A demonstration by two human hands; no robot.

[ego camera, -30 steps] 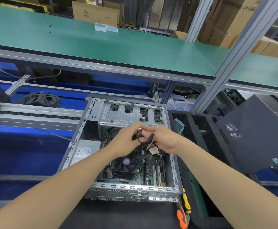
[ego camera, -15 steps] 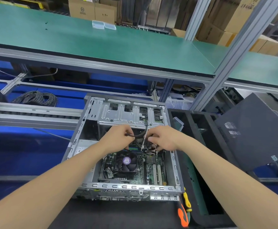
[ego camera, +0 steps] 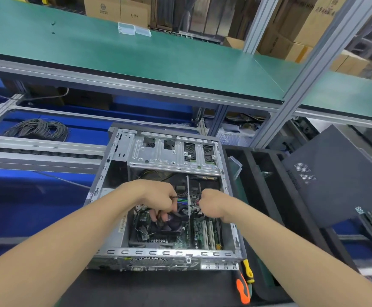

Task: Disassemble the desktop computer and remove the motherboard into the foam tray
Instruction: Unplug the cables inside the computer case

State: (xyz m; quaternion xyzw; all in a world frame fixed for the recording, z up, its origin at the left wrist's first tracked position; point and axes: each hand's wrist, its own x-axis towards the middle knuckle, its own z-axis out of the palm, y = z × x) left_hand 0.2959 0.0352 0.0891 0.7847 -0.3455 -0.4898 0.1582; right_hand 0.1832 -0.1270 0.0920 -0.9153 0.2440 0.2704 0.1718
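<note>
An open desktop computer case lies on its side before me. The green motherboard sits in its floor, with a black CPU fan on it. Both my hands are down inside the case. My left hand grips dark cables just above the fan, its fingers curled. My right hand pinches a small cable or connector with a red tip over the board; what it holds is mostly hidden. The black foam tray stands right of the case.
A silver drive cage fills the far end of the case. Two screwdrivers, orange and yellow, lie at the case's near right corner. The dark side panel leans at the right. A green shelf overhangs beyond.
Both hands have dropped from above the case down into it, moving apart, and the cables went down with them toward the motherboard.
</note>
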